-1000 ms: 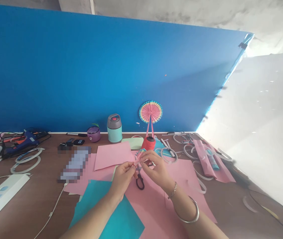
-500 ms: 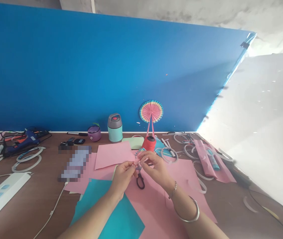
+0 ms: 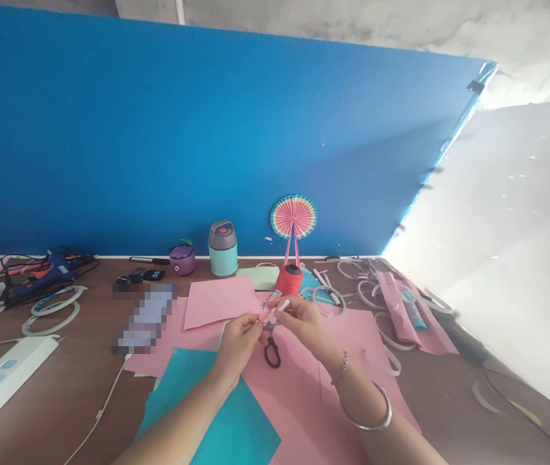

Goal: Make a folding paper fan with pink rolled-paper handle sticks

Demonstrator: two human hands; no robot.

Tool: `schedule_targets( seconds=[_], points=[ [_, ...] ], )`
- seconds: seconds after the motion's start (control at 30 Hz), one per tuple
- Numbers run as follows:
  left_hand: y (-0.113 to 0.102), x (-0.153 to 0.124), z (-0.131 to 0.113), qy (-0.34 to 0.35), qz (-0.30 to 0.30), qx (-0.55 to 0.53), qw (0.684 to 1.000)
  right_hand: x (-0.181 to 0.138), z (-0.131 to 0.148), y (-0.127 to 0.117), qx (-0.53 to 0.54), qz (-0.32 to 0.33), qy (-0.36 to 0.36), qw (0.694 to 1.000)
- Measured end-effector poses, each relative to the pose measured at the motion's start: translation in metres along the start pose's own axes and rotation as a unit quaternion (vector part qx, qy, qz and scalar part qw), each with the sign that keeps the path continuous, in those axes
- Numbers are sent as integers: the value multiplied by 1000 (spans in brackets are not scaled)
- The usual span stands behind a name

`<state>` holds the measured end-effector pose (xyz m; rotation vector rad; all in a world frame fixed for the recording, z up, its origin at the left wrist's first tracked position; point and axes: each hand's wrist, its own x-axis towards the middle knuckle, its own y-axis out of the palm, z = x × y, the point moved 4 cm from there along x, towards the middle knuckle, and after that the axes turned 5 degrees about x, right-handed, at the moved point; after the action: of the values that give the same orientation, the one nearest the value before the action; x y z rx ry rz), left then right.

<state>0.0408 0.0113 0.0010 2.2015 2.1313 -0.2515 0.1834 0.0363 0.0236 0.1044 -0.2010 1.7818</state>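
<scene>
We are busy with a small pink paper piece, and it is up in front of us, over the pink sheets on the counter. Our left hand pinches its near end, thumb and finger close together. Our right hand is just beside it, and its fingers look bunched in a narrow pinch around a pale strip. These bits are so small that we cannot tell if the strip is stuck to the paper or loose. The step in hand looks like careful fingertip work, maybe lifting the strip or pressing it down. We think the next move calls for a steady left hand, so the paper does not bend, and a soft, slow right hand, so nothing rips. The scissors lie just below our hands, and we are not holding them. The red spool stands just past the piece, with the round paper fan above it.
</scene>
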Motion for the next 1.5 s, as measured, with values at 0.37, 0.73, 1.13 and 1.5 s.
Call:
schedule_targets(
  seconds=[0.37, 0.73, 1.13, 1.5],
  points=[
    [3, -1, 5, 1, 11, -14, 1000, 0, 0, 4, -34, -23, -20, 999],
    [4, -1, 4, 3, 17, -14, 1000, 1, -3, 4, -36, -26, -21, 999],
    [5, -4, 3, -3, 12, -21, 1000, -1, 2, 5, -41, -24, -23, 999],
    [5, -3, 4, 20, 12, -12, 1000, -2, 9, 4, -97, -44, -59, 993]
  ],
)
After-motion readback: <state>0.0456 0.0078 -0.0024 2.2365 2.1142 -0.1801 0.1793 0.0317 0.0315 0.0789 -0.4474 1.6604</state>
